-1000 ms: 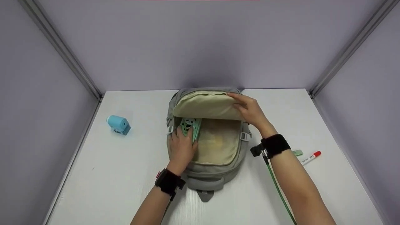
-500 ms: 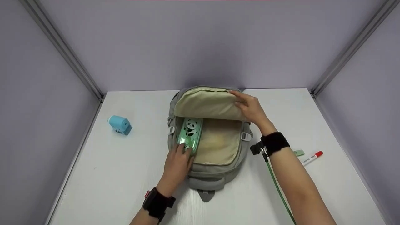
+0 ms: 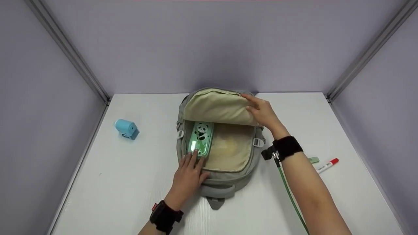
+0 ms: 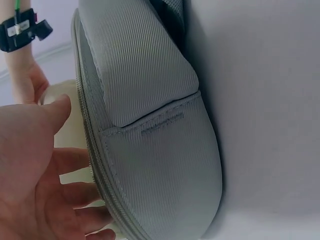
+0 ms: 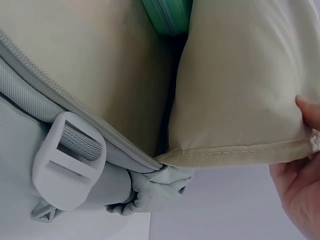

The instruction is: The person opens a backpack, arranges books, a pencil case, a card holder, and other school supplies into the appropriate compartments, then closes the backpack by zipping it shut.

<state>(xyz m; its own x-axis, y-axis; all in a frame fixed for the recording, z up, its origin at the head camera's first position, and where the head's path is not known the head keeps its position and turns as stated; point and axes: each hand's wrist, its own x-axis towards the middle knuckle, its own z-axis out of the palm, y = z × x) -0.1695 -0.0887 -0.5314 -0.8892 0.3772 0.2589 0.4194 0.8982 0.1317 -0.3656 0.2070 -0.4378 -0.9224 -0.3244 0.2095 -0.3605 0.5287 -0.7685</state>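
A grey backpack (image 3: 225,174) lies on the table with its main compartment unzipped and its cream lining showing. Inside, along the left side, rests a glossy green pencil case (image 3: 201,137) printed with a panda. My left hand (image 3: 187,179) lies over the backpack's lower left rim, fingers extended, fingertips at the case's near end. In the left wrist view, the left hand (image 4: 30,165) has its thumb apart and its fingers reaching past the zipper edge. My right hand (image 3: 265,114) pinches the edge of the raised flap (image 3: 215,109); the right wrist view shows thumb and fingers on either side of it.
At the left of the white table (image 3: 130,182) lies a small light-blue object (image 3: 126,129) with a white end. To the right are a red-capped white marker (image 3: 327,165) and a pale green piece (image 3: 314,160), both partly behind the right forearm. Panels enclose the table's back and sides.
My left hand has drawn back toward the near rim, letting go of the pencil case and straightening its fingers. The case now lies nearer. My right hand still holds up the flap.
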